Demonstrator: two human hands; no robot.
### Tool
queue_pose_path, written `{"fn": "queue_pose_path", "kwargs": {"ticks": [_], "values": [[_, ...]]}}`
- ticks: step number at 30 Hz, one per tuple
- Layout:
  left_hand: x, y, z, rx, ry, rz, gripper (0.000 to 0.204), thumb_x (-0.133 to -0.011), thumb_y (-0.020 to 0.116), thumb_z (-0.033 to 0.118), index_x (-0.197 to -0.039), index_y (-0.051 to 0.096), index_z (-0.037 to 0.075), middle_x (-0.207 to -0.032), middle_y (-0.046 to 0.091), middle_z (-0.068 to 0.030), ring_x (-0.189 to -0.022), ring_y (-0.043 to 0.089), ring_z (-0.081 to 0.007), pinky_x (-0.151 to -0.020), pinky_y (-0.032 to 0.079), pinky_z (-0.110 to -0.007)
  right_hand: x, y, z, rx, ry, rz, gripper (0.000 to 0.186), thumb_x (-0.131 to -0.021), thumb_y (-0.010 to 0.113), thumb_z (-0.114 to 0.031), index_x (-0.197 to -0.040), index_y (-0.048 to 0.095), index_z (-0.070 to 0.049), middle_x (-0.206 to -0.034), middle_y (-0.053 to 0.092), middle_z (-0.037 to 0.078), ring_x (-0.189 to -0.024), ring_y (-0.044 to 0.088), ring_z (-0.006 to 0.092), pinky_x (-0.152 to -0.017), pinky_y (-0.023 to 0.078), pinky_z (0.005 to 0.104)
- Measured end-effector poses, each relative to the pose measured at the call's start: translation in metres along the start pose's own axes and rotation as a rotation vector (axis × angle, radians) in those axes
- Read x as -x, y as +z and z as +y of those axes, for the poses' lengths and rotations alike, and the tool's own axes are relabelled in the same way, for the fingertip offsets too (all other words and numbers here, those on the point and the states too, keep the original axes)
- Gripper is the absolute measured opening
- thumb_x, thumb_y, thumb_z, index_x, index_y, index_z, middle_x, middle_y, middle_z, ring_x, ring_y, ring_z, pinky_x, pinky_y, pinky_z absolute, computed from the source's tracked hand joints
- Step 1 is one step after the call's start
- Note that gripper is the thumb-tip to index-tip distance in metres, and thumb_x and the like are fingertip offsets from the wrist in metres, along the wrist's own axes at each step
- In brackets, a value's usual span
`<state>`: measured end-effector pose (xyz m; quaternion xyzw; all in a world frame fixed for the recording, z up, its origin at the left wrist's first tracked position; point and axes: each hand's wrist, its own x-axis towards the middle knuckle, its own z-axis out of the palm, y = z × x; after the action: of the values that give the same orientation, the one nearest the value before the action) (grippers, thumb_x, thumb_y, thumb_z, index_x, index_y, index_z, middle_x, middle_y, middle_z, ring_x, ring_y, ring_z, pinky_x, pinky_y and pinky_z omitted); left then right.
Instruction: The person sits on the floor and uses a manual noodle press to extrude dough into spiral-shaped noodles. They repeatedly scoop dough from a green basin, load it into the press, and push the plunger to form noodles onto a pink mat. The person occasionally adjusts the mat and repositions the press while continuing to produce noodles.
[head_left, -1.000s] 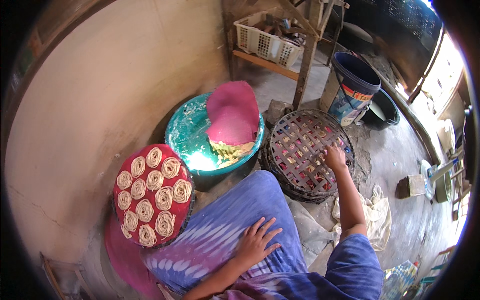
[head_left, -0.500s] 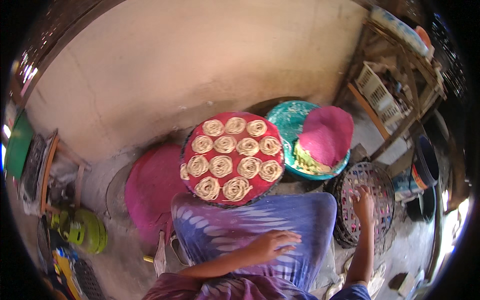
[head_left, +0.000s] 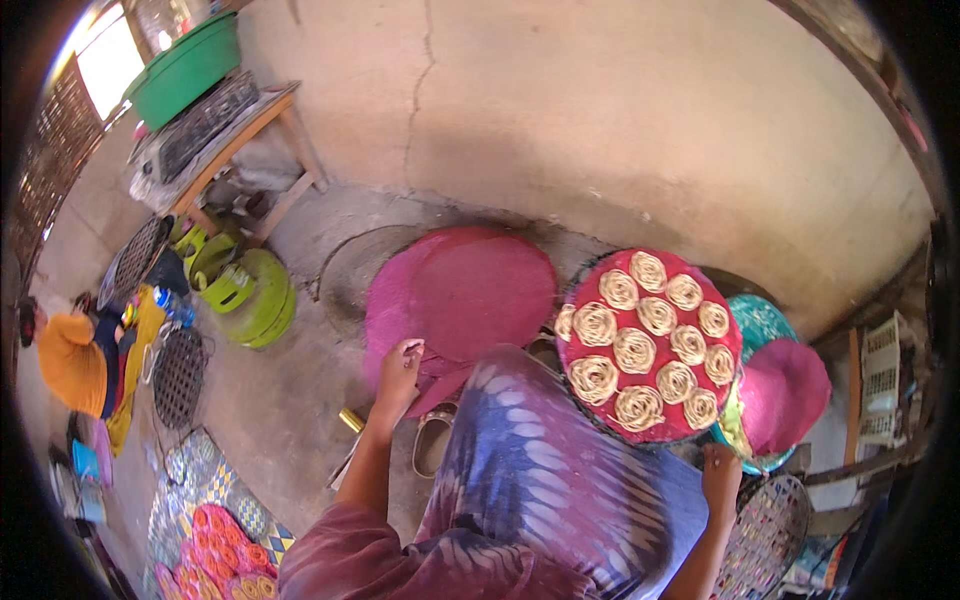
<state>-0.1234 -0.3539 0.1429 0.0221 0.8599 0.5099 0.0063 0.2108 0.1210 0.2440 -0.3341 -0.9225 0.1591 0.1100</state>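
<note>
My left hand (head_left: 400,376) reaches onto the stacked pink round mats (head_left: 480,290), fingers pinched at their near edge. A round red-covered tray (head_left: 672,326) holding several pale coiled noodle nests sits right of my patterned skirt-covered lap (head_left: 540,480). My right hand (head_left: 722,468) is curled just below this tray's lower rim; what its fingers hold is unclear. Behind it, a teal basin (head_left: 752,308) carries a pink sheet (head_left: 785,395) over pale dough. A woven basket (head_left: 768,530) with coloured bits showing stands low at the right.
Wooden bench (head_left: 280,115) with green tub (head_left: 185,70); green gas cylinder (head_left: 255,310); dark mesh tray (head_left: 178,370); person in orange (head_left: 70,370) at far left; mat with red coiled shapes (head_left: 210,560); white crate (head_left: 882,380) at right; plastered wall (head_left: 560,100) ahead.
The view has swung left. My left hand has left my lap for the pink mats, and my right hand has moved off the woven basket's top toward the tray's rim.
</note>
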Motion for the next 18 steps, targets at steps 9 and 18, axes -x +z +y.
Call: {"fn": "queue_pose_path", "kwargs": {"ticks": [9, 18], "values": [[-0.018, 0.040, 0.011, 0.160, 0.062, -0.063, 0.025, -0.093, 0.063, 0.023, -0.107, 0.066, 0.002, -0.098, 0.068, -0.0141, -0.084, 0.065, -0.0215, -0.075, 0.050, -0.032, 0.031, 0.044, 0.009, -0.076, -0.101, 0.045, 0.008, -0.082, 0.061, -0.004, -0.082, 0.062, 0.004, -0.080, 0.061, 0.023, -0.081, 0.059, 0.0429, -0.072, 0.047, 0.0475], [0.022, 0.100, 0.138, 0.166, 0.310, -0.369, 0.022, -0.091, 0.066, 0.023, -0.103, 0.071, 0.005, -0.089, 0.068, -0.0073, -0.079, 0.061, -0.0159, -0.070, 0.047, -0.029, -0.052, -0.033, 0.009, -0.112, 0.051, 0.188, 0.017, -0.092, 0.060, -0.012, -0.094, 0.067, 0.003, -0.091, 0.068, 0.020, -0.080, 0.067, 0.0347, -0.071, 0.053, 0.0401]]}}
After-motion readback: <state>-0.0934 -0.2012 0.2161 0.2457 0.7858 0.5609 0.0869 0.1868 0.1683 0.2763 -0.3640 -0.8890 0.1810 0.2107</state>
